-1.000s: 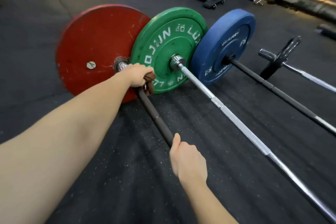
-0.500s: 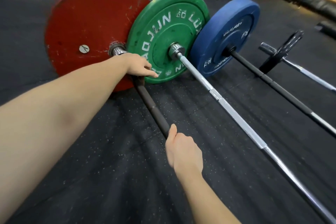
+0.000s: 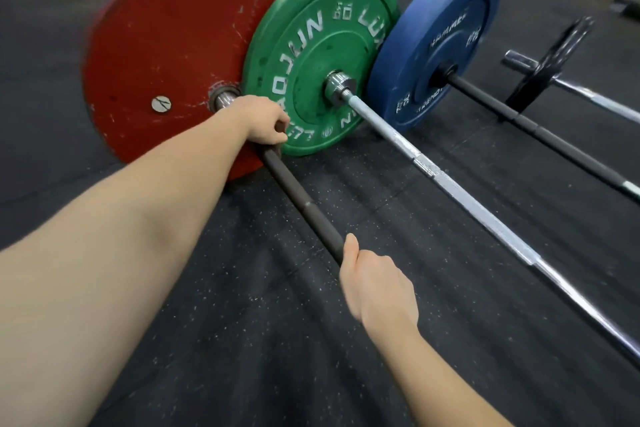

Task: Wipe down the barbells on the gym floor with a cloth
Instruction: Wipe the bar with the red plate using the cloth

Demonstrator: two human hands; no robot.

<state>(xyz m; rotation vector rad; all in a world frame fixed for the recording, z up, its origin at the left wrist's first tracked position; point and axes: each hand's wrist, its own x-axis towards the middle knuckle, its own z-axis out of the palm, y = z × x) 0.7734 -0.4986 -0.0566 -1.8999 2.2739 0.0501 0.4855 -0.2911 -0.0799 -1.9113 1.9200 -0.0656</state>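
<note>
Centre frame, beside the red plate [image 3: 166,55], the left hand [image 3: 263,121] curls round the dark barbell [image 3: 299,198], with any cloth hidden in its fist. Lower down, the right hand [image 3: 377,288] grips the shaft, probably to steady it for wiping. The green plate [image 3: 311,55] partly reads "JUN"; the blue plate [image 3: 443,21] has blurred lettering.

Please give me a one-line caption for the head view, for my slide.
Left hand grips the dark bar beside the red plate; right hand grips it nearer the camera.
</note>
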